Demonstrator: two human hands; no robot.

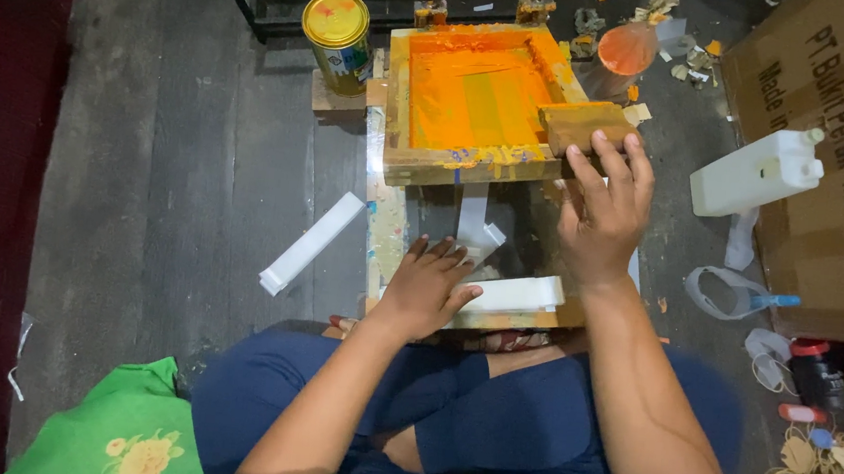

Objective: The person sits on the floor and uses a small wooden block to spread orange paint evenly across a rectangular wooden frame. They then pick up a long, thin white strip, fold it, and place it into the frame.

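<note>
We are looking down at our own two bare hands over a wooden printing frame (406,115) whose screen is covered in orange ink. Our right hand (605,206) is reaching forward, fingers curled together and clamped over the near edge of a wooden block (582,122) that is sitting on the frame's right rim. The block's long axis is running left to right, just beyond our fingertips, so the right hand is much the nearer one. Our left hand (428,288) is lying flat, fingers slightly apart and holding nothing, its fingers and thumb resting on a white plastic strip (513,294) below the raised frame, close to our lap. A yellow tin (337,40) is standing left of the frame
</note>
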